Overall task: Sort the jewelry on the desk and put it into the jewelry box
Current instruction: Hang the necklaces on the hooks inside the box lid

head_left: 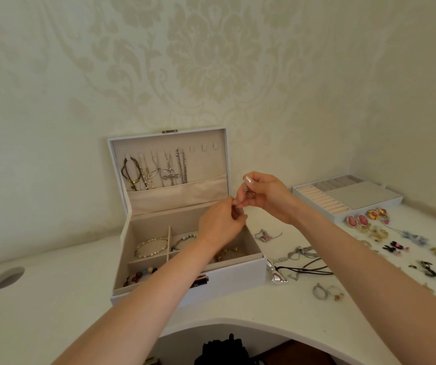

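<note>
The white counter (pixel 53 299) carried the open jewelry box (pixel 238 275) at its middle, with necklaces hanging in the lid and bracelets in the lower compartments. A ring tray (pixel 369 196) sat far right, with loose jewelry (pixel 303 252) scattered nearer. Above the box's right edge, the left hand (pixel 220 225) and right hand (pixel 267 196) each kept a pinching grip on a small silver piece (pixel 245 189) between them.

White jewelry box (pixel 238 275) stands open, necklaces (pixel 153 169) hung in its lid, loose jewelry (pixel 301 262) scattered to its right.
</note>
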The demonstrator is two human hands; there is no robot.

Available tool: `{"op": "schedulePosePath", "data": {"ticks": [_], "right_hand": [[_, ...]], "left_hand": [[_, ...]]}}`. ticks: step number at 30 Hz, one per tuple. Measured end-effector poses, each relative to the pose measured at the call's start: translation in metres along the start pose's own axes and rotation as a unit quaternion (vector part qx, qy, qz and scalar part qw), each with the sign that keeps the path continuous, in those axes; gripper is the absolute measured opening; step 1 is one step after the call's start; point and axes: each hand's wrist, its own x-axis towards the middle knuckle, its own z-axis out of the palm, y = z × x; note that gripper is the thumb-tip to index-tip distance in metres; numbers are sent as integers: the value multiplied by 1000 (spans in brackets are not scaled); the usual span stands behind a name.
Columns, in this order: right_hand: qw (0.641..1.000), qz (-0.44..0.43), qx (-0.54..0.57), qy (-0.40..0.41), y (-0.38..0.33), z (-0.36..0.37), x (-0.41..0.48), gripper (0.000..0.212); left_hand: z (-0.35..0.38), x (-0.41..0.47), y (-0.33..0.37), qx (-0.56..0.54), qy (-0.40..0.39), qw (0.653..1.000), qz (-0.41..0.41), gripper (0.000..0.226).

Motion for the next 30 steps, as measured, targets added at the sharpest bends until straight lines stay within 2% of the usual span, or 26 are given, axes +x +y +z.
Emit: {"op": "schedulePosePath", "data": {"ticks": [3,7,8,13,16,20,25,27,30], "right_hand": [[999,-14,24,26,-1,1,1,19],[996,-29,-45,77,2,-2,2,8],[995,-23,-62,75,2,-2,2,5],[982,26,-187,-1,5,0,0,32],[966,39,-256,-2,9,6,0,22],[969,24,-240,49,11,7,2,14],[968,17,-243,67,8,8,4,14],[962,23,-264,63,5,11,5,14],[962,30,-268,49,3,14,6,11]], "left_hand": [[-1,2,-4,-3,28,1000,-5,16],[-5,2,-6,-36,103,994,-25,10],[-6,3,-6,-56,121,991,-28,12],[-11,5,-8,-139,197,970,-31,14],[-14,5,-7,-166,220,961,-34,14],[-13,6,-6,-230,230,945,-35,20],[-15,8,-8,-364,259,893,-57,18],[-17,9,-9,-378,272,882,-74,20],[-21,11,-14,-345,278,891,-92,21]]}}
